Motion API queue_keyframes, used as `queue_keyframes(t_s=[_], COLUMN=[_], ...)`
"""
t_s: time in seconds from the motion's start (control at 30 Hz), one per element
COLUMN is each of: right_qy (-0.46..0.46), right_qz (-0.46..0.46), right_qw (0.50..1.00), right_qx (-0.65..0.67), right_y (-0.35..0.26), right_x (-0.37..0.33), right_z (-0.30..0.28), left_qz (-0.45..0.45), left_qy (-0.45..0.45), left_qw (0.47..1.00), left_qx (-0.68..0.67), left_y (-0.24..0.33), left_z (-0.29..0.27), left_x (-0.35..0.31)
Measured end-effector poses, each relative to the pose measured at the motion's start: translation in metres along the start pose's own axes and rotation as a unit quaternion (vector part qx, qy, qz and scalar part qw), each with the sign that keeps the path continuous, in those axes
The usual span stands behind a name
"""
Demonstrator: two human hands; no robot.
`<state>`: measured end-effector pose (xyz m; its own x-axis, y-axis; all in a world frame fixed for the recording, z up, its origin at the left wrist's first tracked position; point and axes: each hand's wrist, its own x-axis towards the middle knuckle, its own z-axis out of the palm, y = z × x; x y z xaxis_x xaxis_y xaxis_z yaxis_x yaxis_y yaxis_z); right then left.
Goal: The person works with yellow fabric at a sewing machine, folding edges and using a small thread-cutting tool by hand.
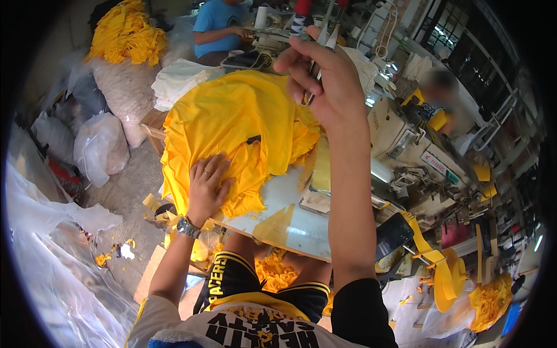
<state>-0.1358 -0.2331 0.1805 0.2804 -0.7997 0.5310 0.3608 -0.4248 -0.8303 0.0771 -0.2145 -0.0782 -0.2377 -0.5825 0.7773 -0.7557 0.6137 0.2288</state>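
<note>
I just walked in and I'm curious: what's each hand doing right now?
Left hand: open, resting on the yellow fabric.
Right hand: raised, closed around metal scissors.

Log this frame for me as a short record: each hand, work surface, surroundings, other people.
Left hand: resting spread on a bright yellow fabric pile
Right hand: raised, holding silver metal scissors
Work surface: pale bluish-white tabletop, partly covered by the fabric
Right side: cream metal sewing machine; black rectangular phone
Upper left: yellow cloth heap atop a pale bulging sack
Other people: person in a blue shirt, beyond the fabric
</note>
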Motion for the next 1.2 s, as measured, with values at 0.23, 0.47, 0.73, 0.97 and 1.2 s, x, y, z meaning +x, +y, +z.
queue_keyframes(t_s=[0.23,0.47,0.73,0.97,1.2], right_qy=[0.013,-0.048,-0.089,-0.044,-0.048], right_qz=[0.001,0.042,0.143,0.149,0.178], right_qw=[1.000,0.998,0.985,0.988,0.983], right_qx=[-0.014,-0.024,-0.029,-0.023,0.013], right_y=[0.009,0.013,0.050,0.083,0.117], right_x=[0.012,0.032,0.078,0.110,0.125], right_z=[-0.002,0.011,0.017,0.018,0.022], left_qz=[-0.001,0.000,0.002,-0.002,-0.013], left_qy=[0.000,-0.001,-0.003,-0.010,-0.014], left_qw=[1.000,1.000,1.000,0.999,0.999], left_qx=[-0.011,-0.017,-0.018,-0.038,-0.049], left_y=[0.000,-0.001,-0.004,-0.003,-0.007], left_z=[-0.001,-0.002,-0.003,-0.005,-0.004], left_x=[0.001,0.001,0.001,0.001,-0.001])
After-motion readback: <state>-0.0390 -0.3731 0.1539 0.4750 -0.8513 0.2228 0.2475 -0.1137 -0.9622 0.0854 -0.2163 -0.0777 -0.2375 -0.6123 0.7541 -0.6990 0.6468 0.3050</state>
